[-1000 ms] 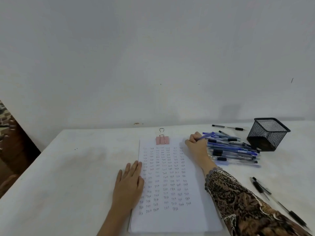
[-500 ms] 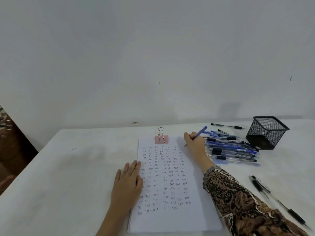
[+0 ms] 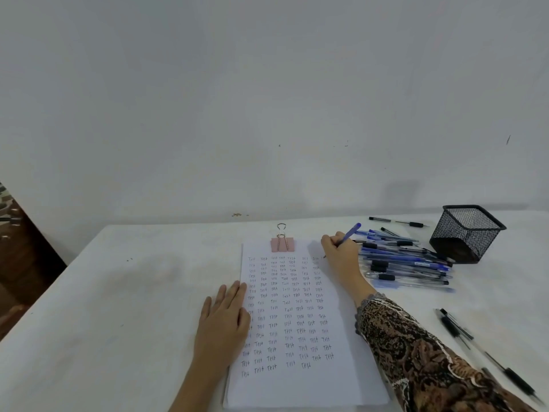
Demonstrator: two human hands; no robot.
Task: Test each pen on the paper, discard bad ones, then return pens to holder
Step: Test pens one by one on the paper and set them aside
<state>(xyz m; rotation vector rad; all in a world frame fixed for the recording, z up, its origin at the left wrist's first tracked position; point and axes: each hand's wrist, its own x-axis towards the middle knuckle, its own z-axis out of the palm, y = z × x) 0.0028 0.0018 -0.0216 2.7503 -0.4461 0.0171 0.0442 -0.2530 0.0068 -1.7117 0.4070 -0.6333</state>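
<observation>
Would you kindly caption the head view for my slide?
Right hand tests a blue pen on the paper; left hand rests flat on its edge.

cam: head-worn, one wide view | faces: forward and down — wall beyond the fingers fills upper half | range: near, table under them, forearms cut at bottom edge

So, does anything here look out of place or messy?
Only the pens: a heap lies beside the holder, with strays apart from it, one pen farther back, two pens nearer the person. Nothing looks spilled or damaged.
</observation>
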